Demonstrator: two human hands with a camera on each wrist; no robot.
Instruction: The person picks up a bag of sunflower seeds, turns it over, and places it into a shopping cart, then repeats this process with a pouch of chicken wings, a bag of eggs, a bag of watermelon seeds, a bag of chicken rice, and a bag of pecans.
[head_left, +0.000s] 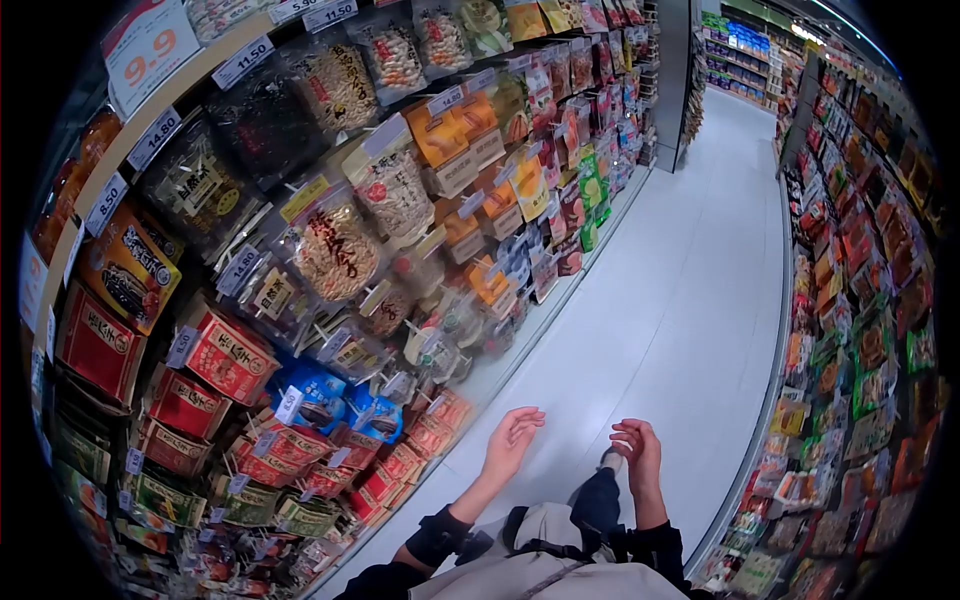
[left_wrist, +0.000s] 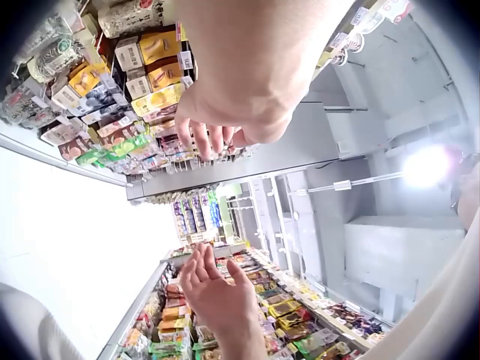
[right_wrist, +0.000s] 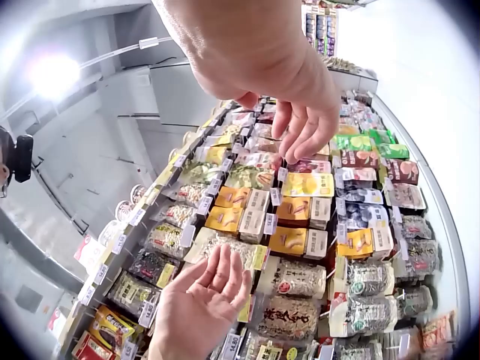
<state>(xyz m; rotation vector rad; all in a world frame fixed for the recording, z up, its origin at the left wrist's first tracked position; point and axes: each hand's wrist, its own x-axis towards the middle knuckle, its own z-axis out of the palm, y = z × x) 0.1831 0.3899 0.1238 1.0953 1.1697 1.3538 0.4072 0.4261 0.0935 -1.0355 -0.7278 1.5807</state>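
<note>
Both hands are held out over the aisle floor in front of the body, apart from each other and holding nothing. The left hand [head_left: 512, 442] has loosely bent fingers and is nearer the left rack. Opposite it, the right hand [head_left: 640, 452] has its fingers bent inward toward the left. In the left wrist view the right hand [left_wrist: 217, 296] shows a bare palm. The right wrist view likewise shows the left hand [right_wrist: 201, 304] with nothing in it. Hanging bags of nuts [head_left: 335, 245] and red seed packets [head_left: 230, 352] fill the rack on the left.
Price tags [head_left: 155, 137] line the left rack's upper edge. Another rack of hanging snack packets [head_left: 865, 350] runs along the right. Between them the pale floor [head_left: 690, 260] leads to far shelves [head_left: 740, 55]. A grey pillar [head_left: 678, 85] stands at the left rack's far end.
</note>
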